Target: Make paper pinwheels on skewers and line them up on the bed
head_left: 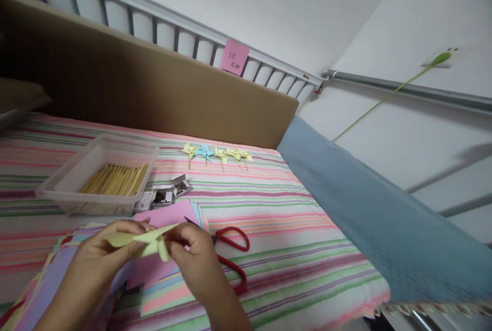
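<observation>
Both of my hands hold a pale yellow-green folded paper piece (143, 239) just above the striped cloth. My left hand (100, 259) pinches its left side, fingers closed round the paper. My right hand (195, 255) pinches its middle and right flap. Under my hands lie pink and purple paper sheets (169, 214). Red-handled scissors (232, 249) lie on the cloth right beside my right hand. Several finished paper pinwheels (217, 154), yellow and one blue, lie in a row farther back.
A clear plastic tray (69, 180) with several wooden sticks stands at the left. Small open boxes of pins (166, 192) sit beside it. A cardboard panel (154, 90) stands behind the striped cloth (300, 249). A blue cloth (365, 208) runs along the right.
</observation>
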{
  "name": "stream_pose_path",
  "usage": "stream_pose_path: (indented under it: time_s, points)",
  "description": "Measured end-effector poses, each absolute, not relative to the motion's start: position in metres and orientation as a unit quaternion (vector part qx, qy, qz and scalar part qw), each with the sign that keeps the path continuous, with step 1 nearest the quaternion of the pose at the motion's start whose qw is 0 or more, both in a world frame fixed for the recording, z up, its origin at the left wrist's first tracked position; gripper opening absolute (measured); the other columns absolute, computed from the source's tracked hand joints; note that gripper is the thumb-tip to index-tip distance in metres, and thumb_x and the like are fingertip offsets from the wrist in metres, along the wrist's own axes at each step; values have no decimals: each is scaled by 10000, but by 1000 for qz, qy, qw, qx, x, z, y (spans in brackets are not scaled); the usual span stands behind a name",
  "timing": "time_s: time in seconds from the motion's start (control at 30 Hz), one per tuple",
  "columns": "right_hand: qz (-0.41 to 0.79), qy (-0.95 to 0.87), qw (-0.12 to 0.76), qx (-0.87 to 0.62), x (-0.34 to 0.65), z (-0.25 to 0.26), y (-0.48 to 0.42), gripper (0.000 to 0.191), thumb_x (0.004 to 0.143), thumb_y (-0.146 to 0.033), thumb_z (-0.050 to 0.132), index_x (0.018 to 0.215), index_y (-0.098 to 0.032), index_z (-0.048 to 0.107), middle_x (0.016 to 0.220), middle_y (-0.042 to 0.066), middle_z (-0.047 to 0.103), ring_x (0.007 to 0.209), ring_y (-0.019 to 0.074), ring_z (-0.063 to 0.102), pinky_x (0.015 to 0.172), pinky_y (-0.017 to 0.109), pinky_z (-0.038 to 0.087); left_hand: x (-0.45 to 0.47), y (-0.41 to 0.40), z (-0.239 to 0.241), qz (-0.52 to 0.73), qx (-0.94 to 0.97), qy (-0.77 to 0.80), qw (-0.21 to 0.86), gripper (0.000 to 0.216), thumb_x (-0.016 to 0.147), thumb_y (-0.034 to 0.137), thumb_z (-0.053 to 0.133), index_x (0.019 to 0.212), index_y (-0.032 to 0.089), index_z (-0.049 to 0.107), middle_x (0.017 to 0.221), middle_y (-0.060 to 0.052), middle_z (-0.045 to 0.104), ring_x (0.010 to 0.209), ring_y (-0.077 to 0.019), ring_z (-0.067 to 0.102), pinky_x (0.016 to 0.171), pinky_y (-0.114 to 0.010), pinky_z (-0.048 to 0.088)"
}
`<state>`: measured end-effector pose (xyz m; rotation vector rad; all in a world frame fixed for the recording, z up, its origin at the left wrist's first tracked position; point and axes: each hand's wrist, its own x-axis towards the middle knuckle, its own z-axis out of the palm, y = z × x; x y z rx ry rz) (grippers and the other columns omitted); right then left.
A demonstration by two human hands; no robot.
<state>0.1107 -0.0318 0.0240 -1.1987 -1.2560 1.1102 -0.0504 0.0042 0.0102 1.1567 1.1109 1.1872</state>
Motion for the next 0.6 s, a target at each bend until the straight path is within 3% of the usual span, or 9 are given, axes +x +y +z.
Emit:
stream_pose_path:
  time_s: [0.07,0.27,0.6]
  points:
    - [491,-515,479,-514,117,17,-30,233,728,-111,577,894,-191,719,838,26,714,773,166,650,698,250,480,-52,9,9,520,432,474,565,232,564,298,806,727,191,679,764,-29,697,740,-198,624,648,-263,486]
    - [416,-557,397,-599,128,-1,-25,64,721,-166,605,694,-177,661,643,-8,627,616,144,564,573,232,400,-61,16,14,572,299,471,602,512,561,233,821,1023,160,611,832,-9,698,715,-141,626,640,-229,449]
    - [358,-573,400,-619,114,-11,-27,83,662,-116,648,642,-176,701,643,-9,579,608,128,531,568,214,378,-67,14,17,547,271,489,623,623,570,232,827,1141,192,582,907,-17,716,738,-127,649,647,-193,481]
